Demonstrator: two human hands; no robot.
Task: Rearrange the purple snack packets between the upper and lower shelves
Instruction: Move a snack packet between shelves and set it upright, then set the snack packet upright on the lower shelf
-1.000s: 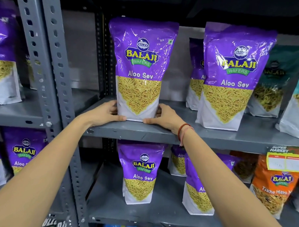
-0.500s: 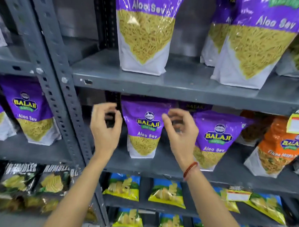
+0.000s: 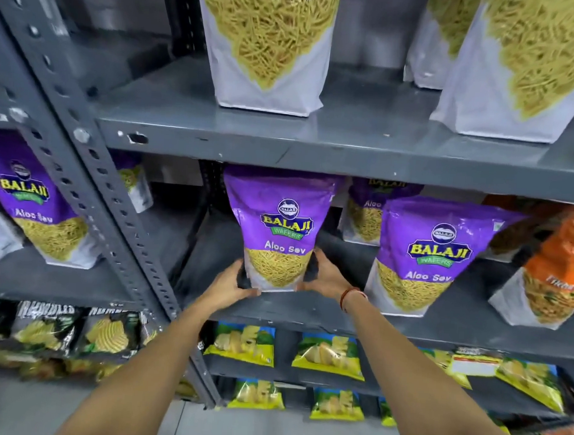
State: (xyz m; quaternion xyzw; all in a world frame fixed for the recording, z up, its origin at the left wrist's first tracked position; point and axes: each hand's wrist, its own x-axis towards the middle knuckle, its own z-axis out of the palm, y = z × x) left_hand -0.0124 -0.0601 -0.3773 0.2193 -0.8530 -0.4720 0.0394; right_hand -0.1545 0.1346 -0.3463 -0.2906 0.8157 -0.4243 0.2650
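We have both grips, left hand point(image 3: 231, 285) and right hand point(image 3: 326, 276), clasping the base of the upright purple packet point(image 3: 278, 230), long axis vertical, directly below the upper shelf point(image 3: 315, 149).

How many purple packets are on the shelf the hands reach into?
3: the held packet between left hand and right hand, the front packet to its right, the back packet behind them. More may hide.
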